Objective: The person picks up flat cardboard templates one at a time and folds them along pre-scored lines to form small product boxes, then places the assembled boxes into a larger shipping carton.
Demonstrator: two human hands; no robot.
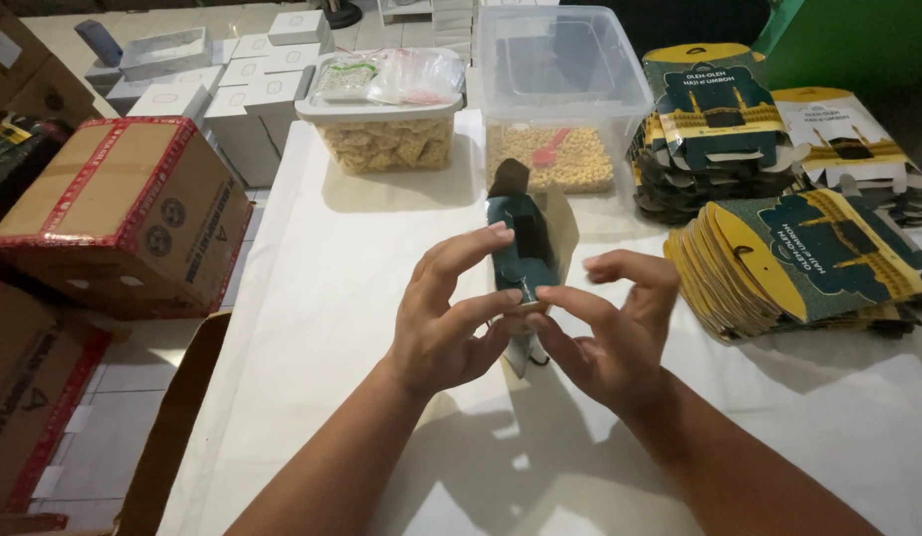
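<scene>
Head cam: we've got the small green cardboard box (522,238) up over the white table (312,298), left hand (451,318) and right hand (610,328) both pinching its lower end. Looks light and crushable, so we'd grip the folded edges.

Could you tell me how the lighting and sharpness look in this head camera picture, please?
Head view: light falls from behind, so the arms throw hard dark shadows on the white table; left hand and right hand fold a dark green carton, fingertips slightly motion-blurred; the room at left is dim; edges bow with wide-angle distortion; mild glare on the clear tub.
</scene>
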